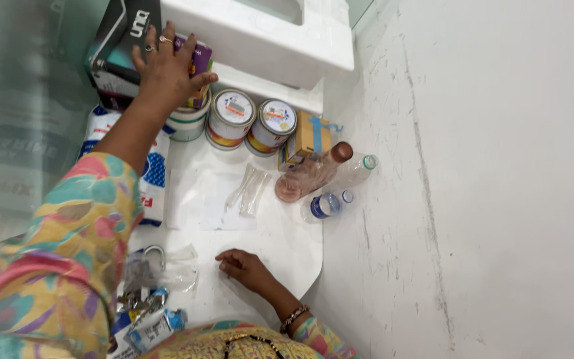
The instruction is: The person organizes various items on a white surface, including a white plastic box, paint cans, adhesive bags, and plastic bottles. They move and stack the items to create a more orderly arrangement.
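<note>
Left hand is stretched far forward, fingers spread and palm down, pressing flat on a small purple box that sits atop a white tin at the back of the white surface. It covers the box rather than gripping it; the thumb hooks down the box's right edge. The box lies straight ahead of that hand and well away from the right hand, so the left is plainly the nearer. Its long axis seems to run away from the person (though most of it is hidden under the palm, so this is hard to tell).

Right hand rests low on the white sheet, fingers loosely curled, holding nothing.

Just left of the purple box stands a black carton, touching or nearly touching it. A white moulded block overhangs the box from the right and behind, leaving little room above. Two paint cans with labelled lids stand side by side just right of the white tin, then a small cardboard box. Three clear plastic bottles lie on their sides further right, and a blue and white bag lies under the left forearm.
</note>
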